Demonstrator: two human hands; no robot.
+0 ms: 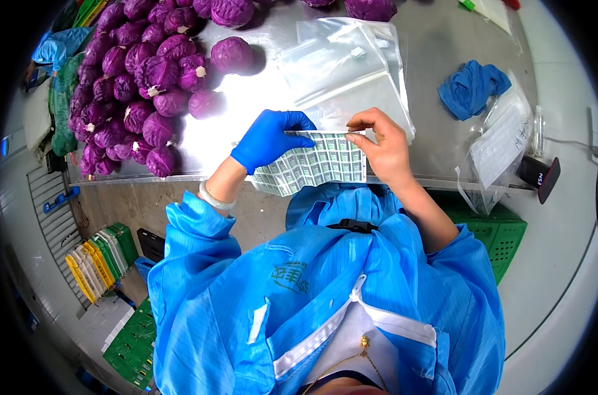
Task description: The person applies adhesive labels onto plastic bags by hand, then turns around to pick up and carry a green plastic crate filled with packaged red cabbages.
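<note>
- Head view, left hand (267, 139): wearing a blue glove; its fingers are pinching the far edge of the label sheet.
- Right hand (390, 150): bare; its thumb and fingers are grasping the same sheet near its far right corner.
- Label sheet (312, 164): printed in a grid of small green-and-white rectangles; hanging slightly wavy between both hands, over the near edge of the tabletop (437, 148).
- Purple cabbages (144, 85): sitting in a large heap on the left side, with a few more standing along the far edge.
- Clear plastic bags (341, 62): lying flat and overlapping beyond the hands.
- Blue crumpled item (471, 89): resting at right.
- Clear bag with white paper (501, 150): lying at the near right, partly overhanging the edge.
- Green crate (488, 234): standing below, at the near right.
</note>
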